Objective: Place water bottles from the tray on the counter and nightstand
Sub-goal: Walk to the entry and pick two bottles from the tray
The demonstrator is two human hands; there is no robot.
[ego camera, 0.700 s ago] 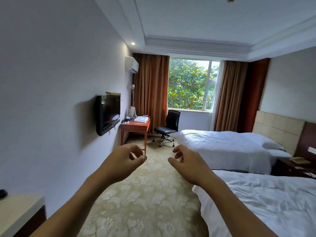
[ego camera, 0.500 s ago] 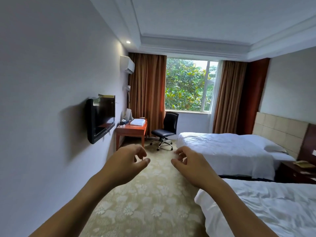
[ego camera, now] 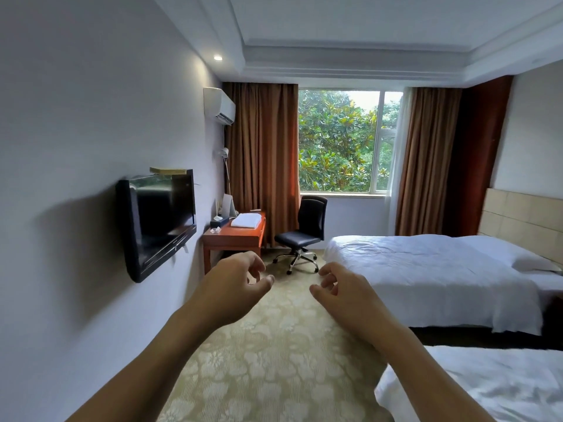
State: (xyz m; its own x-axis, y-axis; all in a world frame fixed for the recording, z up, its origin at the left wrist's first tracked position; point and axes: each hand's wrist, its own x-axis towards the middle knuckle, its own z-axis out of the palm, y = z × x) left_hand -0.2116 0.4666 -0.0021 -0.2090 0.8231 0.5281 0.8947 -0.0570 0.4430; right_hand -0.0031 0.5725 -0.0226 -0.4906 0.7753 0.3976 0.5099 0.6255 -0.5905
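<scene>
My left hand and my right hand are stretched out ahead of me over the patterned carpet, side by side. Both hold nothing, with the fingers loosely curled and apart. No water bottle, tray or nightstand shows in the head view. A red-brown wooden desk stands against the left wall far ahead, with a folded white towel, a dark tissue box and a small glass dish on it.
A wall-mounted TV juts out on the left. A black office chair stands by the desk. Two white beds, the far one and the near one, fill the right. A carpet aisle runs between wall and beds.
The view has advanced along the aisle toward the desk. The counter corner at bottom left and the nightstand at right have dropped out of view. Both hands stay empty in front.
</scene>
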